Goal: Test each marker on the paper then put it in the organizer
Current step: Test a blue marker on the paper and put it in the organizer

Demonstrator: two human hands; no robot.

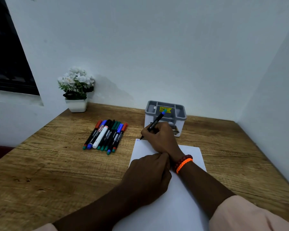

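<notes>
Starting at the left, the row of capped markers (105, 135) with red, blue, green and black caps is lying side by side on the wooden surface (40, 164), well apart from the white sheet of paper (173, 197). They look light, stiff and smooth-barrelled, so they are likely to roll; you would do best taking each one by the middle of the barrel.

Your left hand (147, 174) is resting on the paper with its fingers curled under; whether it is holding a cap, you cannot tell.

Your right hand (160, 139) is pinching a slim black marker with a blue end (154, 125) low on the barrel, near the tip, which is touching the far left corner of the paper beside a small blue squiggle (137, 140). The thin sheet will slide easily, so weight on it helps.

Just beyond that hand, the grey and white plastic organizer (165, 119) is standing upright against the wall, apparently holding no markers yet.
</notes>
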